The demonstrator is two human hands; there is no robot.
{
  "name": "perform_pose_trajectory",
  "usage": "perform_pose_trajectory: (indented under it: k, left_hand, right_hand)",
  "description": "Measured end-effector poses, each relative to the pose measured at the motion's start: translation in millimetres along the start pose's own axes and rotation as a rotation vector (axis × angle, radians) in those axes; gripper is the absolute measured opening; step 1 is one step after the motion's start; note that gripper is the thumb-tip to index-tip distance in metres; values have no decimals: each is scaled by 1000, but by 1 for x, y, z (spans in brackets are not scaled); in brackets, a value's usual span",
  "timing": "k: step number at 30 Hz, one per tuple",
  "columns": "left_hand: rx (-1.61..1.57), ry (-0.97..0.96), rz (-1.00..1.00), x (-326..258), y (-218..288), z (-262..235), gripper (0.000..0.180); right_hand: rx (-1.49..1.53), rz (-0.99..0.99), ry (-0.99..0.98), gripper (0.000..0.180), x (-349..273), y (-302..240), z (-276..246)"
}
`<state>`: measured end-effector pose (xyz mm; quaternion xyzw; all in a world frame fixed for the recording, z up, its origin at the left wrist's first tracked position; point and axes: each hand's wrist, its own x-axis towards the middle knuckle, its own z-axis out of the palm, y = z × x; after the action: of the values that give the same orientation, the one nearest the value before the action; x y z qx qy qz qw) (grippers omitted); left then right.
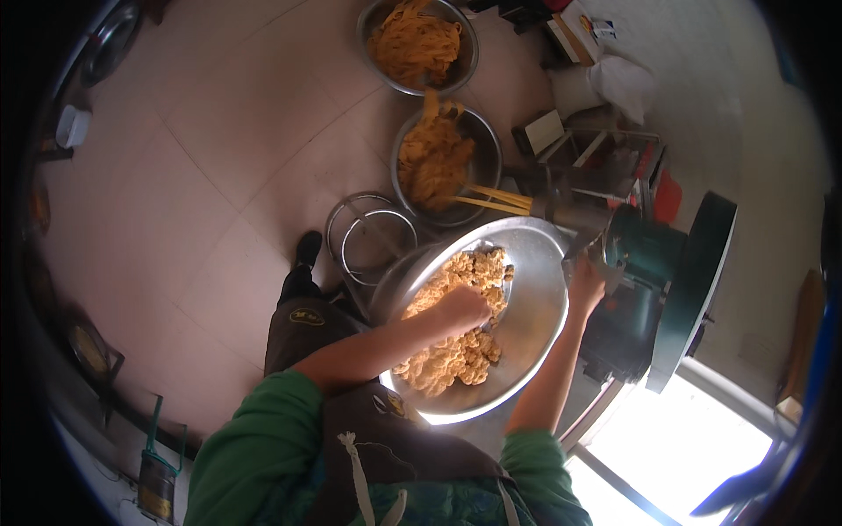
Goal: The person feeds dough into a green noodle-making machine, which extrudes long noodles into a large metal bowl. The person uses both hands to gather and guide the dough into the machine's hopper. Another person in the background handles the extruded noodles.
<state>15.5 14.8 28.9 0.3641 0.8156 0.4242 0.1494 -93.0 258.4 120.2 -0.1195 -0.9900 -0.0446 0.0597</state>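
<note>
A wide steel basin (pixel 535 289) full of yellow crumbly dough lumps (pixel 452 351) is tilted in front of me. My left hand (pixel 462 307) is closed in the dough, gripping a handful. My right hand (pixel 586 285) holds the basin's far rim, next to the green machine (pixel 653 263). Flat yellow noodle strips (pixel 491 200) come out of the machine's metal nozzle into a steel bowl (pixel 485 162) below.
A second steel bowl (pixel 419 44) of noodles stands farther away on the tiled floor. A round wire stand (pixel 373 235) sits beside my shoe. A large green wheel (pixel 693 289) is on the machine's right. Boxes and a white bag lie at the upper right.
</note>
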Motion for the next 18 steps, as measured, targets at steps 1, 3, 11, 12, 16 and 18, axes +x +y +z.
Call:
perform_pose_trajectory:
  k: [1, 3, 11, 12, 16, 18]
  left_hand:
    - [-35, 29, -12, -3, 2, -11, 3]
    - [173, -21, -95, 3, -2, 3, 10]
    - [1, 136, -366, 10, -6, -19, 5]
    - [61, 137, -392, 9, -8, -22, 3]
    - [-23, 44, -614, -4, -10, -44, 51]
    - [-169, -267, -726, 1, -1, -71, 80]
  right_hand:
    - [-66, 71, 33, 41, 3, 4, 4]
    - [-193, 208, 92, 41, 6, 9, 6]
    - [297, 38, 184, 30, -95, 21, -28]
    - [298, 101, 153, 29, -118, 24, -33]
    - [362, 202, 143, 26, -219, 70, -26]
    - [500, 271, 129, 25, -261, 83, -18]
